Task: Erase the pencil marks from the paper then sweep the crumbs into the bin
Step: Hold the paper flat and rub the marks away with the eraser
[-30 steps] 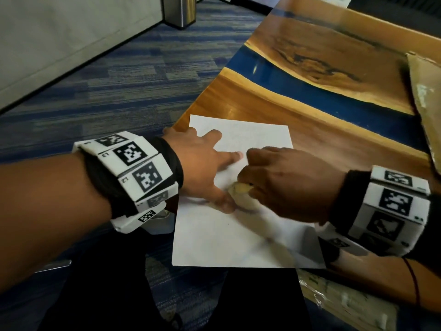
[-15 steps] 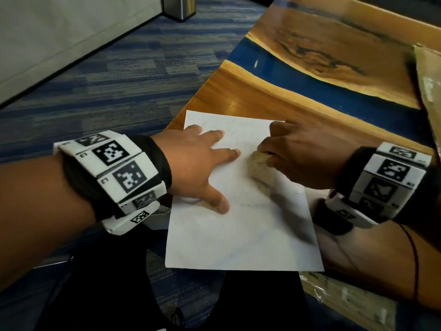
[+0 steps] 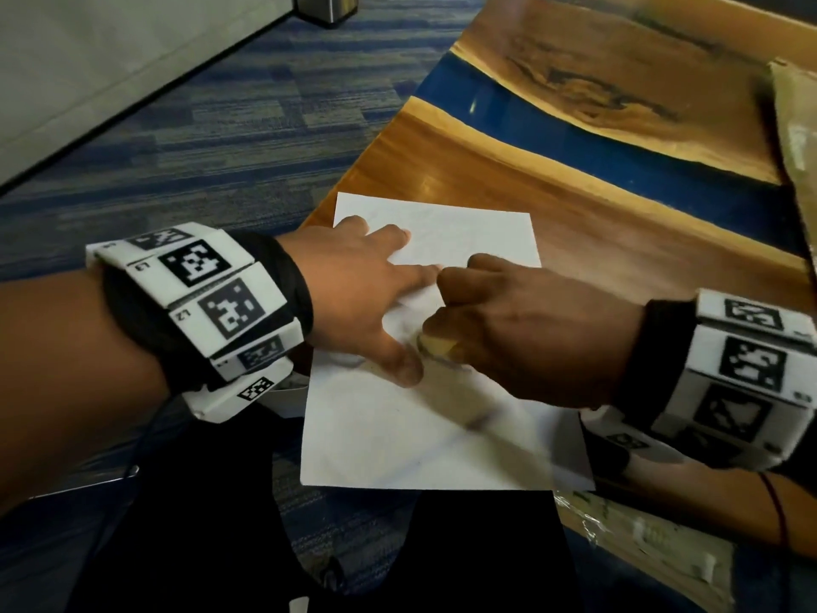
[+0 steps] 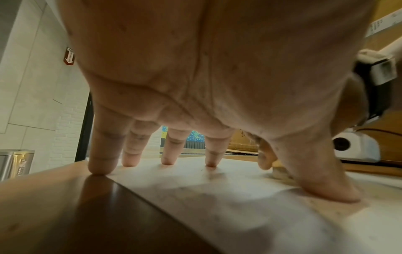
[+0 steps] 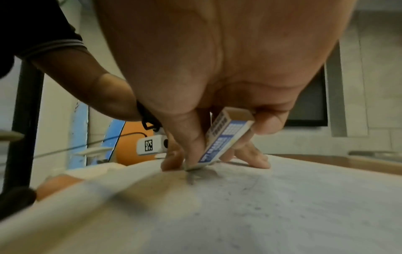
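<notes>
The desk (image 3: 552, 223) is wood with a blue band, and the paper (image 3: 442, 435) lies at its near corner, partly over the edge. The left hand (image 3: 353, 294) is the flat grip: fingers apart and straight, the tips pressing the sheet down, the little finger on the wood just beside it. The right hand (image 3: 530, 338) is the closed grip, thumb and fingers clamped on the eraser (image 5: 219, 146), whose lower corner touches the sheet right beside the left thumb. Half a second ago this eraser was farther from the person, near the far right part of the sheet; now it has come back toward the left thumb, so I judge the rubbing strokes go on and the erasing is not finished. Faint grey marks and small dark crumbs (image 5: 256, 208) lie on the sheet on the near side of the eraser. A metal bin (image 3: 327, 6) stands on the carpet far beyond the left grip; its inside cannot be seen.
</notes>
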Tool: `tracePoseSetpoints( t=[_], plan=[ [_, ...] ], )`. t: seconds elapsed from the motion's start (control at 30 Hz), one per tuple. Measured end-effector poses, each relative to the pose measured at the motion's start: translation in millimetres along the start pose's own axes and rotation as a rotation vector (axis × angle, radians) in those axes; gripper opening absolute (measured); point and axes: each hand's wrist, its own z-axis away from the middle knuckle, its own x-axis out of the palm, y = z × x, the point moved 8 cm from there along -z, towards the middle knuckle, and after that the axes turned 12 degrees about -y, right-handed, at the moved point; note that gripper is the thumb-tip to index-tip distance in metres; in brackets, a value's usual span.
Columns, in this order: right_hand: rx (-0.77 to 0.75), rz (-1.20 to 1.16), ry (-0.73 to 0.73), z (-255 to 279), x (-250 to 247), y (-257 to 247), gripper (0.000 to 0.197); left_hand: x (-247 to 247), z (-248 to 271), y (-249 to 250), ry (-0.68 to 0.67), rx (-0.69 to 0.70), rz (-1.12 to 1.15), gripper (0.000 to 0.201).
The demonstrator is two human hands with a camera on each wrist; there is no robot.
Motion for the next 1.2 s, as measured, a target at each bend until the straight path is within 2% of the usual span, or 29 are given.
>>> tracePoseSetpoints(
  t=[0.03, 0.13, 0.17, 0.23, 0.3, 0.33, 0.43, 0.47, 0.53, 0.6, 0.63, 0.67, 0.77, 0.8, 0.93, 0.97, 1.07, 1.1, 1.13, 1.2],
  plan=[
    [0.035, -0.005, -0.007, -0.1, -2.0, 8.8, 0.025, -0.4, -0.4, -0.1, -0.004, -0.004, -0.006, 0.117],
    [0.303, 0.013, -0.014, 8.4, -10.6, 60.5, 0.026, -0.1, 0.8, 0.4, -0.018, -0.024, -0.018, 0.117],
    [0.331, 0.011, -0.012, 10.4, -9.9, 63.7, 0.026, -0.5, 1.0, 0.0, -0.017, -0.026, -0.016, 0.117],
    [0.184, -0.017, 0.017, 5.2, -8.7, 33.2, 0.026, -1.1, 1.4, -0.4, -0.012, -0.017, -0.009, 0.116],
    [0.014, -0.004, -0.020, 1.7, -1.6, 1.3, 0.024, -1.8, 0.8, 0.1, -0.008, -0.006, -0.004, 0.117],
    [0.029, 0.005, -0.037, 2.5, -0.9, 6.5, 0.025, -1.9, 0.5, 0.3, -0.008, -0.007, -0.007, 0.117],
    [0.274, 0.018, -0.007, 13.6, -8.1, 56.3, 0.030, -1.6, 0.3, 0.5, -0.022, -0.028, -0.009, 0.115],
    [0.308, 0.040, 0.003, 16.4, -8.4, 61.6, 0.030, -2.1, -0.1, 0.6, -0.023, -0.031, -0.006, 0.115],
    [0.217, 0.042, 0.012, 13.6, -5.6, 38.5, 0.031, -4.1, -0.3, 1.2, -0.020, -0.021, -0.004, 0.114],
    [0.036, 0.033, -0.017, 7.8, 2.7, 2.9, 0.033, -4.9, -1.1, 1.5, -0.023, -0.010, 0.001, 0.114],
    [0.020, 0.021, -0.040, 7.1, 4.6, 1.7, 0.032, -5.1, -1.8, 1.8, -0.023, -0.009, 0.000, 0.113],
    [0.061, 0.012, -0.032, 6.9, 2.7, 13.8, 0.029, -5.1, -2.1, 1.8, -0.024, -0.014, -0.004, 0.113],
    [0.314, 0.057, -0.024, 17.3, -4.6, 61.5, 0.030, -4.2, -1.0, 2.3, -0.028, -0.030, -0.001, 0.114],
    [0.324, 0.067, -0.010, 19.5, -5.0, 62.0, 0.031, -4.6, -0.9, 2.2, -0.028, -0.030, -0.001, 0.114],
    [0.026, 0.017, -0.025, 12.0, 6.1, 4.8, 0.025, -6.0, -1.3, 2.6, -0.034, -0.016, -0.002, 0.114],
    [0.041, 0.032, -0.035, 13.1, 6.5, 11.1, 0.026, -6.4, -1.3, 2.5, -0.036, -0.019, -0.007, 0.114],
    [0.287, 0.032, 0.004, 23.7, -4.4, 60.4, 0.031, -6.3, -0.5, 2.3, -0.048, -0.033, -0.002, 0.114],
    [0.324, 0.041, 0.010, 26.7, -4.9, 66.2, 0.032, -6.8, -0.3, 2.4, -0.050, -0.032, 0.000, 0.114],
    [0.301, 0.042, 0.014, 26.5, -4.8, 59.3, 0.033, -7.1, -0.4, 2.5, -0.052, -0.030, 0.002, 0.114],
    [0.143, 0.044, -0.020, 19.0, 1.1, 24.2, 0.035, -7.4, -0.6, 3.0, -0.051, -0.023, 0.010, 0.112]
  ],
)
